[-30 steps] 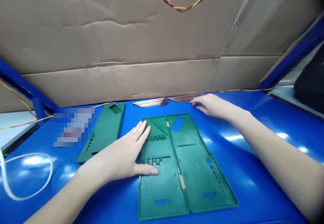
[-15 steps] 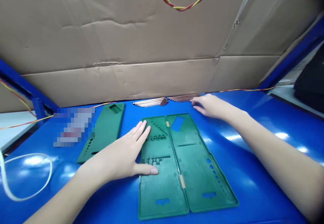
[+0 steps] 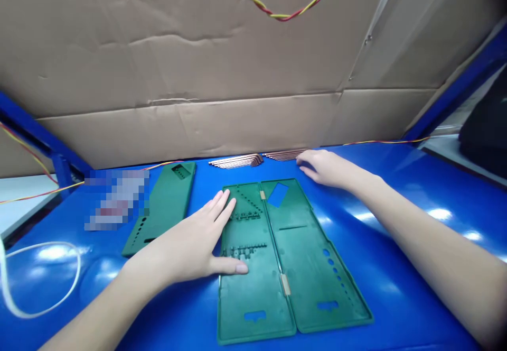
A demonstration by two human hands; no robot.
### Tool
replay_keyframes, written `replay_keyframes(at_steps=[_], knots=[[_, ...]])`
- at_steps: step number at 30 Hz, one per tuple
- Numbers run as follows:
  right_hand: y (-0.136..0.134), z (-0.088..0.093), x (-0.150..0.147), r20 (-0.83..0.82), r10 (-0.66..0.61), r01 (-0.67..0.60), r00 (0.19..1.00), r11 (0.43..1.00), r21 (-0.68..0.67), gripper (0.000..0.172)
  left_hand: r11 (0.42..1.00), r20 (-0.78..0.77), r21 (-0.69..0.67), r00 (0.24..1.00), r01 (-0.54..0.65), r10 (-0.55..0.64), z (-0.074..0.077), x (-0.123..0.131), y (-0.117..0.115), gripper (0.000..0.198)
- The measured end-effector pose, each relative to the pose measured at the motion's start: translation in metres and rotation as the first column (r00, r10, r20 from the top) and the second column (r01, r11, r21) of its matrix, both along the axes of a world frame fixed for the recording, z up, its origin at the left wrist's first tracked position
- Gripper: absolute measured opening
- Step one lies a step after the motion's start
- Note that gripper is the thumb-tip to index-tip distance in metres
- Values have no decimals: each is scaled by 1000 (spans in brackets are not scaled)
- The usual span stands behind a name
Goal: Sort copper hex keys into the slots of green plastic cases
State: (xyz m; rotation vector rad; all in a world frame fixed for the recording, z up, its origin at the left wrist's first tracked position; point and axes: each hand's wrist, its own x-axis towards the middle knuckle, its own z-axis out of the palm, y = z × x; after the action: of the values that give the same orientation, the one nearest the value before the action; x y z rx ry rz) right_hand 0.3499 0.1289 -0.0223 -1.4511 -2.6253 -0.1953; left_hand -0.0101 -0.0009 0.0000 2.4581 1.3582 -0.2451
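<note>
Empty, spread left hand (image 3: 190, 242) hides part of open case (image 3: 301, 266); beyond it, right hand (image 3: 322, 166) curls at hex keys (image 3: 279, 155), hold unclear; second case (image 3: 170, 197) left.

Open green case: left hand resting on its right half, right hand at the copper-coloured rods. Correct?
Wrong half: the head view shows the left hand resting on the left half of the open green case. The right hand is at the copper-coloured rods, as stated.
</note>
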Motion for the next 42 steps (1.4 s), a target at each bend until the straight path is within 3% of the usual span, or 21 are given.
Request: replay_keyframes(at_steps=[15, 21, 27, 31, 34, 37, 40, 42], knots=[[-2, 1, -3, 11, 1, -1, 1000, 1000, -15, 24, 1000, 20, 11, 1000, 6, -6, -2, -1, 0, 123], [-9, 6, -10, -38, 9, -6, 999, 998, 67, 27, 999, 42, 37, 999, 18, -20, -3, -2, 1, 124], [-28, 13, -35, -138, 107, -119, 985, 990, -80, 31, 998, 21, 54, 1000, 16, -17, -4, -1, 4, 125], [-31, 11, -46, -236, -10, -19, 972, 993, -120, 28, 996, 53, 82, 998, 38, -42, -8, -2, 9, 127], [-31, 16, -49, -458, -160, 57, 875, 971, -230, 36, 994, 70, 95, 996, 53, -60, -12, -2, 13, 126], [-37, 25, -55, -720, -215, -32, 660, 949, -313, 50, 997, 88, 70, 995, 39, -45, -11, -2, 14, 128], [-50, 30, -67, -849, -107, -241, 517, 934, -265, 54, 1000, 154, 18, 988, -15, 12, -5, -4, 17, 108], [-60, 28, -75, -822, 13, -352, 569, 908, -229, 55, 995, 200, 19, 976, -96, 91, 0, -7, 20, 89]])
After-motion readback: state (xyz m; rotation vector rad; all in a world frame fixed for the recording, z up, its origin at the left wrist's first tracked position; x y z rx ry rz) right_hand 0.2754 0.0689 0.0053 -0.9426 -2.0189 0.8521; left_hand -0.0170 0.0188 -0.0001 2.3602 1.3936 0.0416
